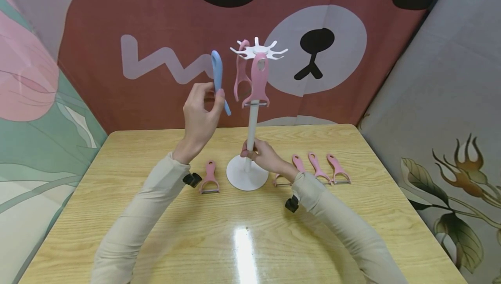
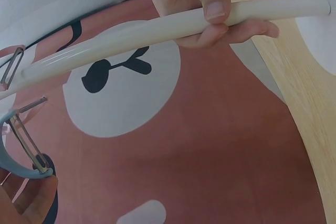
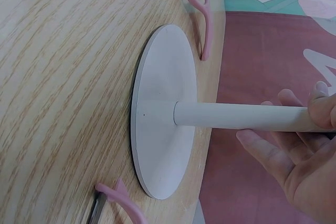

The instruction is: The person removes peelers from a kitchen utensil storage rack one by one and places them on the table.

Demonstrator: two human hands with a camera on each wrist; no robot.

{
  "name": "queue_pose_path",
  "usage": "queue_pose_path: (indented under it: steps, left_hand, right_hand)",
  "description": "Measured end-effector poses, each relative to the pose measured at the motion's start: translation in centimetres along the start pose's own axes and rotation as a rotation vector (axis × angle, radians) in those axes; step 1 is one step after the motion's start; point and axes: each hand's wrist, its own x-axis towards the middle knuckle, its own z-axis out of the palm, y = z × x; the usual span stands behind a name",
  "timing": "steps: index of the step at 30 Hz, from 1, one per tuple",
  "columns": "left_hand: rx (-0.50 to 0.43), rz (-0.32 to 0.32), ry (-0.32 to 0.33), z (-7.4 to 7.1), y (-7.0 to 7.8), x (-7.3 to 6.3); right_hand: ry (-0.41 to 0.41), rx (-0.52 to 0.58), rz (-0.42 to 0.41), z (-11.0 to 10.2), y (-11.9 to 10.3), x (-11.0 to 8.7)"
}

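Stand (image 1: 239,177): two pink peelers (image 1: 259,77) hung | left fingers (image 1: 204,87): pinching blue peeler (image 1: 217,71) | right fingers (image 3: 262,148): gripping pole (image 1: 253,123)

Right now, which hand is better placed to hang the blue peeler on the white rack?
Probably the left hand: it pinches the blue peeler near the white hooks, while the right hand holds the pole lower down.

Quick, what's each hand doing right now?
Left hand: holding a blue peeler, pinched between thumb and fingers.
Right hand: gripping the white pole of the stand.
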Motion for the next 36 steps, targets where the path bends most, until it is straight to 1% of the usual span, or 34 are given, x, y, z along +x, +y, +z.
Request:
queue_pose_path:
  steps: [12,13,20,24,36]
  left_hand:
    - [0.005,-0.017,-0.008,-0.3,-0.2,-0.4]
    - [0.010,-0.017,-0.008,-0.4,-0.2,-0.4]
    - [0.024,-0.018,0.004,-0.7,-0.5,-0.5]
    - [0.027,-0.014,0.005,-0.8,-0.6,-0.5]
    - [0.033,-0.014,0.000,-1.0,-0.6,-0.6]
  right_hand:
    - [0.009,-0.014,-0.007,0.0,-0.4,-0.1]
    - [0.007,-0.012,-0.009,0.0,-0.6,-0.1]
    - [-0.017,-0.005,-0.005,-0.8,-4.2,-0.8]
    - [-0.018,-0.006,-0.003,-0.9,-4.5,-0.9]
    - [-0.019,-0.003,0.000,-0.9,-4.5,-0.9]
